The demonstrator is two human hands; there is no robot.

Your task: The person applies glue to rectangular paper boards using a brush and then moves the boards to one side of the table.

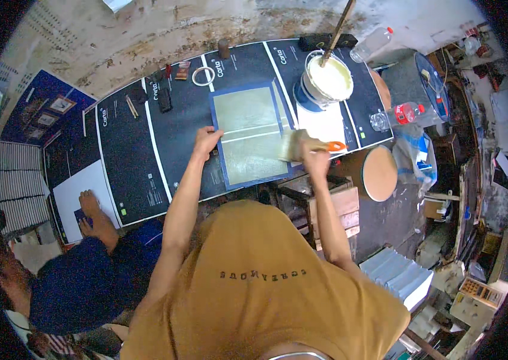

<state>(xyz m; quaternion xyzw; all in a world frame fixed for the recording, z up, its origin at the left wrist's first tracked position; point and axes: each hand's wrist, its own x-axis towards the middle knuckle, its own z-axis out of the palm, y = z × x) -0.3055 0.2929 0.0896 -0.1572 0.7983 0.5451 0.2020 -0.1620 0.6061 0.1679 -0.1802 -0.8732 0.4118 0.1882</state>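
A long table (125,139) topped with black boards is being used as the work surface. Near its middle, a blue-edged panel (248,161) is being borne flat, its grey-green face turned up. It is being judged light and fairly stiff, perhaps slippery where the face looks wet; for lifting, the blue border is being favoured, at nine and three o'clock.

At two o'clock from the panel, a bucket (308,96) is being supported by the table, with pale paste (338,74) being held inside (thick and heavy, by the look of it). A stick (338,29) is being propped upright in it.

Between three and four o'clock, a wide brush (293,145) is being held over the panel's edge; whether the bristles are being pressed down is being hidden by blur. It is probably light, with soft bristles, and best taken by its handle.

That handle is being gripped by the right hand (315,156), its fingers curled round. At nine o'clock, the panel's border is being touched by the left hand (207,143); whether it is being pinched cannot be told.
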